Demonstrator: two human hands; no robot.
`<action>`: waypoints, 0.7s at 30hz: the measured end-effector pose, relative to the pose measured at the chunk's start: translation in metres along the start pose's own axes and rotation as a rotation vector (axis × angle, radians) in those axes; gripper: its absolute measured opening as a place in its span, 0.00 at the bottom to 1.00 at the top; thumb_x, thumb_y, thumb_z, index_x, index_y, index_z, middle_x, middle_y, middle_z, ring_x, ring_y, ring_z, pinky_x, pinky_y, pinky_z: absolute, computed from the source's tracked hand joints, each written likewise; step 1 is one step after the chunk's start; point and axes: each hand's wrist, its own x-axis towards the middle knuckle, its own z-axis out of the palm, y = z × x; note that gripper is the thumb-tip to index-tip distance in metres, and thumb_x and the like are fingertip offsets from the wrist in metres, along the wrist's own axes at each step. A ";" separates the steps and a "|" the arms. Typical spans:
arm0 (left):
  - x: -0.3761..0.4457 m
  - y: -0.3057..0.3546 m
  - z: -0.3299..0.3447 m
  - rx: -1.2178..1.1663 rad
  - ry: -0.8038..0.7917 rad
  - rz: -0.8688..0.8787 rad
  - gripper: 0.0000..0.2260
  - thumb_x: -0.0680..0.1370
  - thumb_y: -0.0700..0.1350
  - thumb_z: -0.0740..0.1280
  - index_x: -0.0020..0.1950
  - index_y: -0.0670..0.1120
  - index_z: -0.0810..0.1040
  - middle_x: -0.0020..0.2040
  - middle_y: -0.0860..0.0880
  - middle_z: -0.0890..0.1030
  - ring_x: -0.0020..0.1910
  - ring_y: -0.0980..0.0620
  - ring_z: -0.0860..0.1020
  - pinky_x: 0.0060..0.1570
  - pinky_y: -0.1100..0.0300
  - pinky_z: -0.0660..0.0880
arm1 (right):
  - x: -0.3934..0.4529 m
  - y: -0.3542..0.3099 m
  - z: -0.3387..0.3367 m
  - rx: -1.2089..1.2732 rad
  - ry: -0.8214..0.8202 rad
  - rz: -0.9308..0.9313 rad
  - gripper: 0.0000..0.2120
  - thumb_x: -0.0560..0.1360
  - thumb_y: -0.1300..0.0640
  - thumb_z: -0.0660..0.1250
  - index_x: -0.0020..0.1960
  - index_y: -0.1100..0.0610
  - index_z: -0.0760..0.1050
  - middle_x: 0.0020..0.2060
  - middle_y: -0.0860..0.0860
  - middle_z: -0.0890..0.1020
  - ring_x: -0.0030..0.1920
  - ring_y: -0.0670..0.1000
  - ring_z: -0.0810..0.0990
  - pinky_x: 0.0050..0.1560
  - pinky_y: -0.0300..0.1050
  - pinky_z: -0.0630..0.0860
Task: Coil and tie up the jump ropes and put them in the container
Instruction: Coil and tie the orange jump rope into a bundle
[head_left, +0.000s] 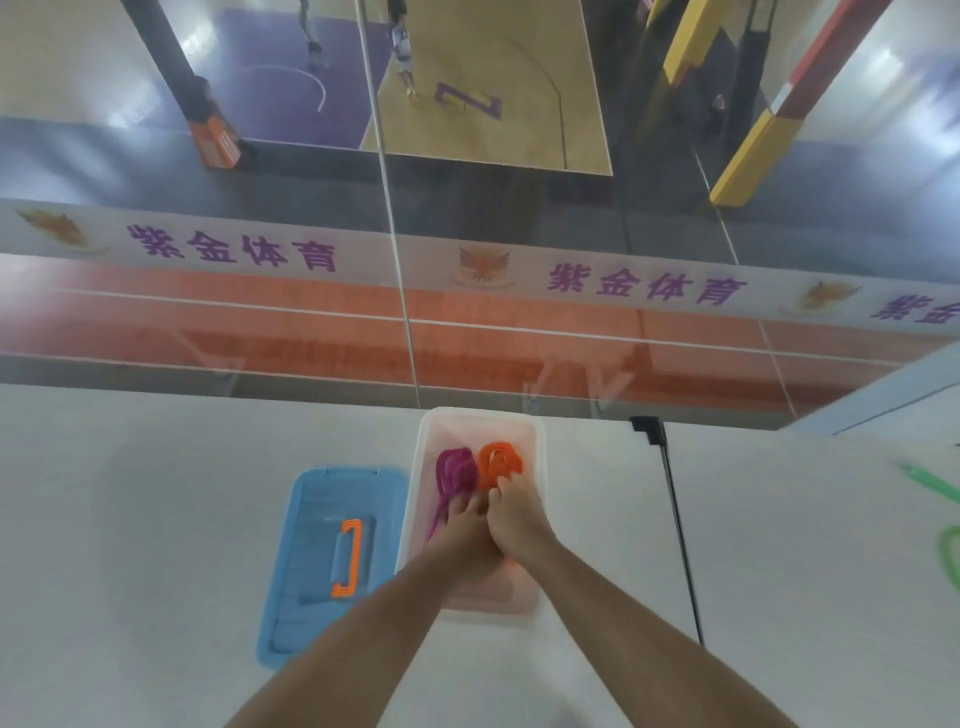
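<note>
Both hands in the clear container (426, 467) — left hand (460, 525) fingers on purple rope (456, 470), right hand (511, 514) on orange rope (498, 462); grip unclear.

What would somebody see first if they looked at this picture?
Probably the two bright coiled ropes, a purple rope and an orange rope, side by side inside the clear container at the middle. The left hand and right hand reach into it, touching them. The blue lid lies just left.
</note>
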 end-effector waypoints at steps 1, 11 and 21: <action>0.000 0.001 0.002 0.046 0.001 0.032 0.28 0.85 0.53 0.55 0.82 0.49 0.48 0.81 0.47 0.55 0.80 0.42 0.52 0.79 0.46 0.53 | -0.003 0.002 -0.004 -0.028 0.021 -0.048 0.16 0.84 0.59 0.53 0.68 0.58 0.72 0.61 0.51 0.76 0.61 0.52 0.76 0.70 0.46 0.68; 0.030 -0.002 0.005 0.077 0.103 0.022 0.48 0.79 0.49 0.68 0.79 0.51 0.29 0.81 0.53 0.34 0.81 0.45 0.41 0.75 0.46 0.42 | -0.012 0.047 -0.050 -0.078 0.149 -0.097 0.15 0.81 0.54 0.60 0.35 0.51 0.66 0.32 0.47 0.74 0.33 0.45 0.71 0.34 0.39 0.69; 0.009 0.045 -0.014 0.095 0.297 -0.034 0.20 0.82 0.50 0.56 0.72 0.45 0.70 0.70 0.46 0.72 0.71 0.43 0.67 0.73 0.46 0.64 | -0.027 0.100 -0.093 -0.082 0.003 0.054 0.13 0.81 0.55 0.51 0.48 0.54 0.74 0.44 0.50 0.80 0.42 0.51 0.78 0.40 0.45 0.75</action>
